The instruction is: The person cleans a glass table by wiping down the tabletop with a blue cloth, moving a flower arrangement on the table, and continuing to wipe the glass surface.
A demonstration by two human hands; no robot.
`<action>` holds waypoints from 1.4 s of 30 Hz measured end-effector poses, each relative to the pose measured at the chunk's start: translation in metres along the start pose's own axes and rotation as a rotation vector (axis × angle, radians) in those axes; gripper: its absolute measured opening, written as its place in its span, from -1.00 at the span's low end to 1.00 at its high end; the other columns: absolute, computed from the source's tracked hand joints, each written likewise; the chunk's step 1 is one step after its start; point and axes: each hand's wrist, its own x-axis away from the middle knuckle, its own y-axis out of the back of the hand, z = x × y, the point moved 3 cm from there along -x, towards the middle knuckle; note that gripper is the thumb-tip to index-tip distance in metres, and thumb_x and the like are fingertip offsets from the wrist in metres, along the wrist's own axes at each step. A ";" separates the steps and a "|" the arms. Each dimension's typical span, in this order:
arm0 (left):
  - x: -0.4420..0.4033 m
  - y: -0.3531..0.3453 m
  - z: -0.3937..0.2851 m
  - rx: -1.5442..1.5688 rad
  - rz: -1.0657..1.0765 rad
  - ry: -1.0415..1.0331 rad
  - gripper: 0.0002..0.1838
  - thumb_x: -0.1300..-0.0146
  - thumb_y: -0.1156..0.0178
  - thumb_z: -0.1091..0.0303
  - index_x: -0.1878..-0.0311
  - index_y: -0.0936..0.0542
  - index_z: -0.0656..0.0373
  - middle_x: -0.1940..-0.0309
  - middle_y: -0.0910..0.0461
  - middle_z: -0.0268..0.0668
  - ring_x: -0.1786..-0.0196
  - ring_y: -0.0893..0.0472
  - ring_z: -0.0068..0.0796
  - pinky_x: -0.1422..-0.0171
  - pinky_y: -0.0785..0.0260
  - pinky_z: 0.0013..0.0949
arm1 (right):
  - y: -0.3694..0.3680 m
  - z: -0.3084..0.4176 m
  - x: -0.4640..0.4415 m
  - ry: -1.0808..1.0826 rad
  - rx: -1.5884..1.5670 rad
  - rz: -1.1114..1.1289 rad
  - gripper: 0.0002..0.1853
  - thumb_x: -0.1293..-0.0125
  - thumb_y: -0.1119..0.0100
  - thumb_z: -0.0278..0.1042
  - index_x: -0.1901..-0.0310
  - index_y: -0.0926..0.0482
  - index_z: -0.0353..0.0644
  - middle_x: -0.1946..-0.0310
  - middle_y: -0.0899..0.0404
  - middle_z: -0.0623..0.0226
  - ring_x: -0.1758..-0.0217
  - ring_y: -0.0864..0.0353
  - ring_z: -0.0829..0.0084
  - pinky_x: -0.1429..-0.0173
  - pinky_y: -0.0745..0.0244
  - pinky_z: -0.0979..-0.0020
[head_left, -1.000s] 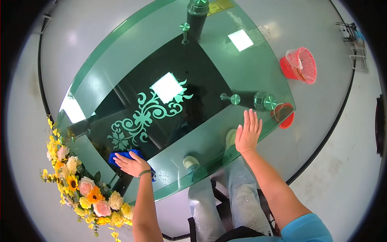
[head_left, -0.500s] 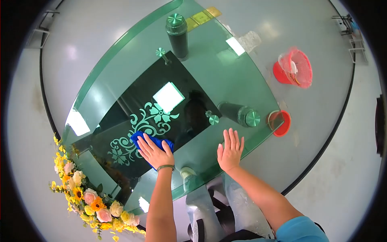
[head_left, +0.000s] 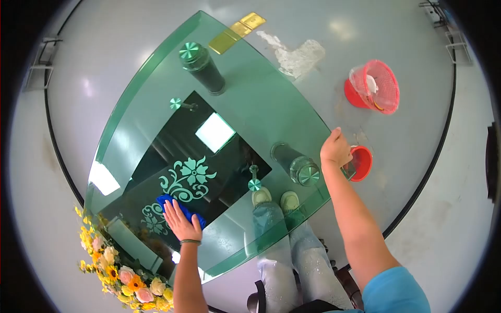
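My left hand (head_left: 181, 221) lies with its fingers along a bundled blue cloth (head_left: 194, 218), pressing it onto the glass tabletop (head_left: 255, 88). Under the cloth the glass has a black panel (head_left: 229, 180) and a pale green floral pattern (head_left: 194, 172); part of the pattern is covered by cloth and hand. At the tabletop's right edge my right hand (head_left: 335, 149) is closed, its fingers curled around the rim. Just beyond that hand, a red bucket (head_left: 362, 164) stands on the floor, partly behind the table corner.
Yellow, pink and white flowers (head_left: 128, 279) line the table's lower left end. Dark cylindrical legs (head_left: 206, 75) with round metal caps support the glass. A red basket with a plastic liner (head_left: 373, 86) stands on the floor. Gold panels (head_left: 237, 32) lie near the far edge.
My left hand and the blue cloth have slid down-left across the pattern. My right hand has gone from open above the near edge to closed at the right edge. The view has shifted.
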 end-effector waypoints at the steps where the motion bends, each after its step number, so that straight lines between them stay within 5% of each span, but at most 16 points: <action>1: -0.003 0.004 0.007 -0.005 0.049 -0.059 -0.17 -0.23 0.02 0.13 -0.51 -0.01 0.30 -0.52 0.05 0.09 -0.56 0.05 0.09 -0.60 0.31 0.07 | -0.001 -0.003 0.002 0.003 0.018 0.010 -0.44 -0.47 0.38 0.06 0.15 -0.67 -0.07 0.17 -0.69 0.21 -0.02 -0.55 0.05 -0.13 -0.24 0.02; 5: -0.011 0.006 0.009 -0.008 0.038 -0.114 -0.17 -0.21 0.02 0.11 -0.50 -0.03 0.31 -0.50 0.02 0.16 -0.55 0.04 0.15 -0.60 0.29 0.09 | -0.003 -0.002 0.004 0.042 0.041 -0.042 -0.50 -0.47 0.34 -0.03 0.23 -0.66 -0.08 0.23 -0.69 0.29 0.08 -0.56 0.10 -0.10 -0.22 0.05; 10: -0.042 -0.016 -0.045 -0.054 -0.108 0.357 -0.26 -0.38 0.07 0.08 -0.51 -0.03 0.27 -0.53 0.05 0.09 -0.57 0.06 0.07 -0.59 0.26 0.08 | -0.003 0.002 0.004 0.039 0.042 -0.066 -0.53 -0.47 0.33 -0.09 0.27 -0.65 -0.07 0.26 -0.68 0.31 0.10 -0.55 0.14 -0.09 -0.22 0.06; 15: -0.114 -0.009 -0.149 0.073 -0.044 0.179 -0.19 -0.26 -0.11 0.15 -0.49 -0.06 0.28 -0.51 0.01 0.11 -0.54 0.01 0.12 -0.56 0.23 0.11 | -0.006 0.000 0.002 0.041 0.095 -0.049 -0.53 -0.47 0.33 -0.09 0.29 -0.65 -0.07 0.25 -0.68 0.31 0.11 -0.55 0.15 -0.09 -0.23 0.07; 23: -0.196 -0.004 -0.291 0.481 0.030 -0.111 -0.18 -0.21 -0.15 0.06 -0.48 -0.14 0.18 -0.51 0.01 0.10 -0.58 0.09 0.06 -0.58 0.33 0.12 | -0.005 -0.002 -0.001 -0.025 0.053 0.007 -0.49 -0.46 0.35 -0.04 0.27 -0.66 -0.09 0.25 -0.69 0.27 0.05 -0.55 0.13 -0.10 -0.24 0.07; 25: -0.208 0.015 -0.272 0.970 0.079 -0.130 -0.27 -0.19 -0.16 0.32 -0.44 -0.20 0.21 -0.44 -0.16 0.10 -0.51 -0.11 0.05 -0.57 0.13 -0.04 | -0.006 -0.004 -0.001 -0.028 0.061 0.018 -0.48 -0.46 0.36 -0.03 0.25 -0.67 -0.09 0.25 -0.69 0.26 0.04 -0.55 0.13 -0.11 -0.24 0.06; 27: -0.207 0.025 -0.215 0.945 -0.087 -0.004 -0.34 -0.19 -0.14 0.40 -0.40 -0.28 0.19 -0.42 -0.23 0.06 -0.48 -0.18 0.07 -0.50 0.01 0.06 | -0.007 -0.004 -0.002 -0.030 0.064 0.013 -0.47 -0.46 0.36 -0.02 0.24 -0.67 -0.09 0.24 -0.69 0.25 0.03 -0.55 0.13 -0.13 -0.24 0.06; 29: -0.197 0.020 -0.151 0.599 -0.286 0.093 -0.38 -0.18 -0.13 0.45 -0.36 -0.34 0.23 -0.39 -0.28 0.03 -0.45 -0.23 0.03 -0.48 0.01 0.08 | -0.006 -0.004 0.000 -0.037 0.093 0.017 -0.46 -0.46 0.38 -0.01 0.24 -0.67 -0.10 0.24 -0.69 0.24 0.02 -0.55 0.12 -0.13 -0.25 0.03; 34: -0.165 -0.013 -0.076 0.282 -0.233 0.578 -0.34 -0.37 0.00 0.26 -0.50 -0.10 0.14 -0.53 -0.04 -0.10 -0.56 -0.03 -0.05 -0.58 0.23 0.07 | -0.007 -0.004 0.001 -0.039 0.110 0.046 -0.44 -0.46 0.41 0.01 0.17 -0.67 -0.09 0.17 -0.68 0.24 -0.04 -0.55 0.12 -0.13 -0.27 -0.05; 39: -0.172 -0.018 -0.097 0.230 -0.230 0.739 -0.38 -0.44 0.15 0.17 -0.51 -0.08 0.12 -0.55 -0.02 -0.23 -0.59 0.04 -0.19 -0.60 0.32 0.05 | -0.007 -0.010 -0.012 -0.083 0.103 0.155 -0.48 -0.46 0.38 -0.03 -0.12 -0.57 -0.08 -0.07 -0.59 0.14 -0.19 -0.50 0.08 -0.24 -0.26 -0.03; 40: -0.173 -0.018 -0.099 0.200 -0.217 0.752 -0.39 -0.45 0.17 0.17 -0.52 -0.08 0.11 -0.55 -0.02 -0.24 -0.59 0.05 -0.21 -0.60 0.33 0.05 | -0.021 -0.031 -0.024 0.031 -0.230 0.100 -0.56 -0.43 0.18 -0.18 -0.23 -0.44 -0.19 -0.15 -0.50 0.01 -0.24 -0.44 0.01 -0.30 -0.25 0.01; 42: -0.175 -0.018 -0.104 0.135 -0.205 0.751 -0.39 -0.45 0.21 0.20 -0.52 -0.05 0.13 -0.56 0.02 -0.23 -0.60 0.08 -0.19 -0.60 0.34 0.05 | 0.027 0.018 0.004 0.665 -0.381 -0.079 -0.54 -0.34 -0.01 -0.33 -0.25 -0.37 -0.31 -0.18 -0.45 -0.06 -0.28 -0.37 -0.06 -0.32 -0.23 0.04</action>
